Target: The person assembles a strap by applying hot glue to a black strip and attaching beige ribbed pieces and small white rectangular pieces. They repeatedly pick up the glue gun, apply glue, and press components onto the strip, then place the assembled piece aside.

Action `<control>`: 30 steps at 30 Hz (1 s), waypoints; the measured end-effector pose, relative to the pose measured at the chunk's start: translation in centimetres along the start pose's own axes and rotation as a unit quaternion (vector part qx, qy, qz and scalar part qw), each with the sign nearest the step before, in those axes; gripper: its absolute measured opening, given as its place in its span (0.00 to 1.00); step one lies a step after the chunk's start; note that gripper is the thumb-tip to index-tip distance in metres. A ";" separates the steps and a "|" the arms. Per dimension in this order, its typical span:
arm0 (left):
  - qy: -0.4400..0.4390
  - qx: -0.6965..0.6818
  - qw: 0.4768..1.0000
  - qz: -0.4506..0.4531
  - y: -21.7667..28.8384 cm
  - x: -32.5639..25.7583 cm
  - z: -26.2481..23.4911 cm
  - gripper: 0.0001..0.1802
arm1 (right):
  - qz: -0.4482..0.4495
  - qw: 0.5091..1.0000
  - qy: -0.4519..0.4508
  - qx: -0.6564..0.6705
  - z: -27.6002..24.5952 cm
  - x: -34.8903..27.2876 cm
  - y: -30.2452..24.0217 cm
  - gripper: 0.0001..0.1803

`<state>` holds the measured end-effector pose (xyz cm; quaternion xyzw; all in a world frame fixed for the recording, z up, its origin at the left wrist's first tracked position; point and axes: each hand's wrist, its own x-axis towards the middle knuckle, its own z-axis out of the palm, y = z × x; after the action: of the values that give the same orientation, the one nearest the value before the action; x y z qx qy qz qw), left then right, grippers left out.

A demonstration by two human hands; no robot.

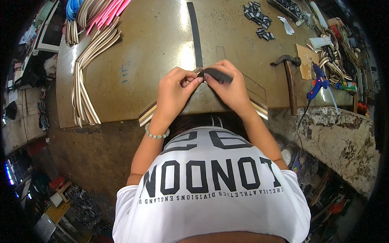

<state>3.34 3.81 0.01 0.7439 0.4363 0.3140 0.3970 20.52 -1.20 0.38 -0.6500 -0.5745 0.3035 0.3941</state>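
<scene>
My left hand (175,91) and my right hand (230,86) meet near the table's front edge, both closed in a pinch. Between their fingertips is the end of a black strap (216,75), which bends over my right hand and looks blurred. A flat black strap (195,36) runs straight away from my fingers over the table; whether it is the same piece is hidden. Under my hands lies a striped brown, cream and black strap (148,112), its ends slanting out on both sides. Exactly how the straps join is covered by my fingers.
Bundles of striped straps (83,77) and pink strips (107,16) lie at the left. A hammer (290,77), a blue glue gun (319,81) with a cord and a cardboard piece (306,60) are at the right. Small black buckle-like pieces (257,17) lie farther back.
</scene>
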 end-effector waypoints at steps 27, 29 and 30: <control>0.011 0.032 0.999 -0.025 0.3 0.1 0.0 0.16 | -0.048 0.997 -0.046 -0.042 -1.0 1.0 0.4 0.10; 0.012 0.035 0.999 -0.020 0.2 0.1 0.0 0.16 | -0.054 0.995 -0.059 -0.056 -0.9 1.1 0.9 0.11; 0.015 0.036 0.999 -0.017 0.2 0.1 0.0 0.16 | -0.050 0.994 -0.075 -0.066 -1.0 1.4 1.0 0.13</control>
<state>3.48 3.83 0.18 0.7455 0.4655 0.3024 0.3690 22.08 -0.03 0.05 -0.6204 -0.6530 0.2925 0.3212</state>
